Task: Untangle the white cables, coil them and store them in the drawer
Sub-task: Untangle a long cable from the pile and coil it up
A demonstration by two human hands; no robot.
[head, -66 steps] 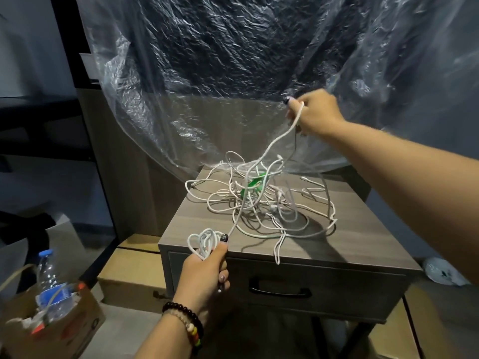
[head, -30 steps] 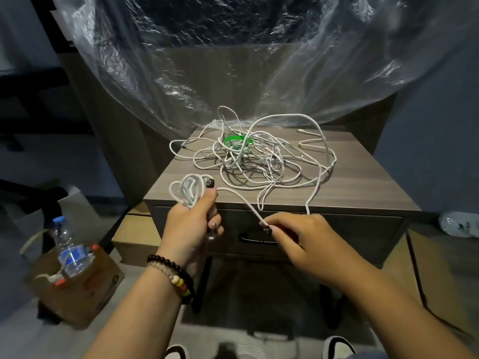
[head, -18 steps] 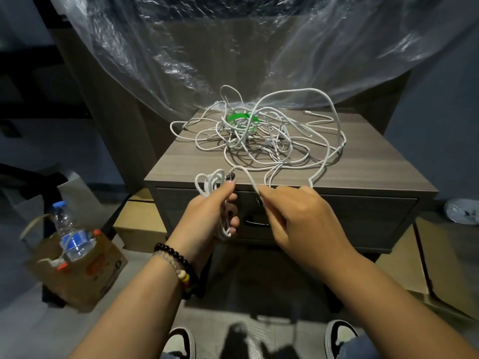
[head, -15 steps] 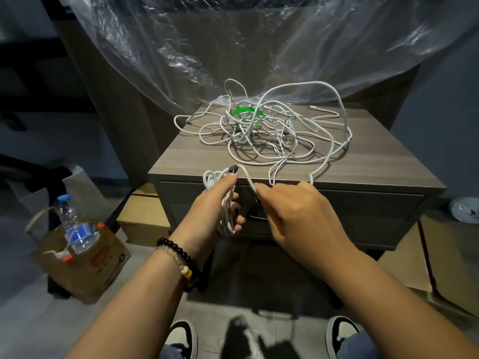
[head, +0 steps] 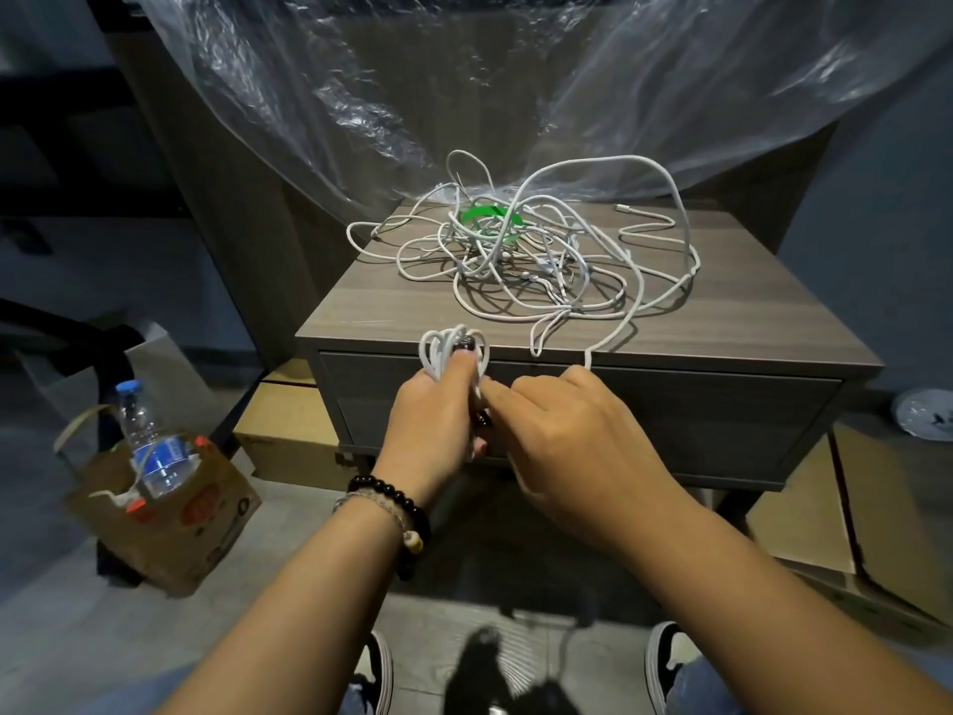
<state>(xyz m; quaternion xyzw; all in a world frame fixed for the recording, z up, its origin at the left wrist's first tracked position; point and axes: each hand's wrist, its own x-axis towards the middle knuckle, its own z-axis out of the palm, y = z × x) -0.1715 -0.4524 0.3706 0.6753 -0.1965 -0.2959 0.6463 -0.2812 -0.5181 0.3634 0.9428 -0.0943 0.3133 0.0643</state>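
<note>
A tangle of white cables (head: 531, 255) lies on top of a grey wooden nightstand (head: 361, 307), around a green ring (head: 482, 215). My left hand (head: 438, 425) grips a small coil of white cable (head: 437, 348) in front of the shut drawer (head: 722, 405), thumb pressed on the loops. My right hand (head: 572, 436) is close beside it, fingers curled on the cable strand (head: 588, 357) that runs up over the nightstand's front edge into the tangle. The drawer handle is hidden behind my hands.
Clear plastic sheeting (head: 464, 85) hangs behind the nightstand. A brown box (head: 170, 513) with a water bottle (head: 149, 441) stands on the floor at left. Flat cardboard boxes (head: 289, 441) lie under and right of the nightstand. A white plate (head: 923, 412) sits far right.
My right hand came down from high above the tangle to my left hand, bringing cable with it. The coil in my left hand has gained loops. The hands are now nearly touching.
</note>
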